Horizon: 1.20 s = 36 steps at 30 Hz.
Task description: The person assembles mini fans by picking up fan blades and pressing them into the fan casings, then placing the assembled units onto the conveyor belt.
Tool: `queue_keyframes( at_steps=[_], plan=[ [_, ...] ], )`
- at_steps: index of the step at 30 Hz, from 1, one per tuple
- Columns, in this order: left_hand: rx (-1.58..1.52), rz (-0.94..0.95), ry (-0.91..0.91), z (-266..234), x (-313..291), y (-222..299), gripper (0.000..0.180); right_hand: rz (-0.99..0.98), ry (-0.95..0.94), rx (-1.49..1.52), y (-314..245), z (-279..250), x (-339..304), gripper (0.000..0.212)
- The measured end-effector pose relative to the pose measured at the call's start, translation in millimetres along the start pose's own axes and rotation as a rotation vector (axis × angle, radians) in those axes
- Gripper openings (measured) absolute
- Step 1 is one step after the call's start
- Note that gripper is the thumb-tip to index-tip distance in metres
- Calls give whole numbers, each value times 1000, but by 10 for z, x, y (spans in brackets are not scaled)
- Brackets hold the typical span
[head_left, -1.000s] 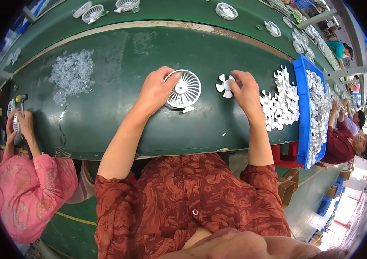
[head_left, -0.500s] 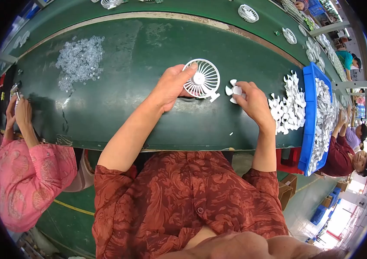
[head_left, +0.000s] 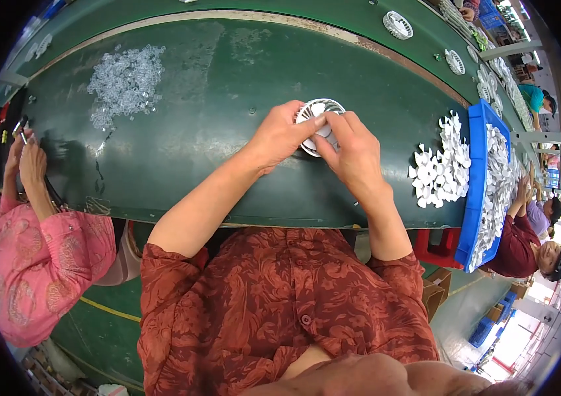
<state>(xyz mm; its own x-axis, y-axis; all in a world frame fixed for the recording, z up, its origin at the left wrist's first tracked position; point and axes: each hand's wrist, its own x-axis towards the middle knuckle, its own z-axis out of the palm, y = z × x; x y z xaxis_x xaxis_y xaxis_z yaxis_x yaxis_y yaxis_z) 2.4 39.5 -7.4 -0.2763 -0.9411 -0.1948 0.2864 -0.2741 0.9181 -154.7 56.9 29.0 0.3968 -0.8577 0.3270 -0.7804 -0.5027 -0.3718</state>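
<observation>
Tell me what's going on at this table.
The left grip holds a round white fan frame. The right grip is over it, fingers at a white fan rotor within the ring; whether it is seated is hidden. More rotors lie piled rightward beside a blue tray; small clear pieces are heaped at left on the green table.

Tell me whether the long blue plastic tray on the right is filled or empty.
Filled: small white plastic fan blades lie along the tray from end to end. How deep, I cannot tell.
</observation>
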Motion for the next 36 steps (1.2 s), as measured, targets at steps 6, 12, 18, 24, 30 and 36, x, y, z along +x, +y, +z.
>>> queue_keyframes(
  at_steps=[6, 12, 18, 24, 30, 36],
  plan=[
    [210, 137, 41, -55, 1, 23, 29, -78, 279, 61, 82, -35, 14, 42],
    [485, 245, 84, 26, -71, 21, 32, 434, -277, 704, 396, -26, 40, 36],
    [537, 268, 146, -87, 60, -122, 30, 485, -431, 839, 475, 28, 281, 31],
    [237, 271, 355, -294, 204, -24, 18, 739, 198, 1217, 952, 3, 902, 24],
    [68, 195, 190, -169, 72, -17, 14, 690, 97, 1030, 839, 209, 387, 21],
    [300, 170, 140, -133, 73, -26, 12, 526, 50, 838, 673, 239, -59, 21]
  ],
)
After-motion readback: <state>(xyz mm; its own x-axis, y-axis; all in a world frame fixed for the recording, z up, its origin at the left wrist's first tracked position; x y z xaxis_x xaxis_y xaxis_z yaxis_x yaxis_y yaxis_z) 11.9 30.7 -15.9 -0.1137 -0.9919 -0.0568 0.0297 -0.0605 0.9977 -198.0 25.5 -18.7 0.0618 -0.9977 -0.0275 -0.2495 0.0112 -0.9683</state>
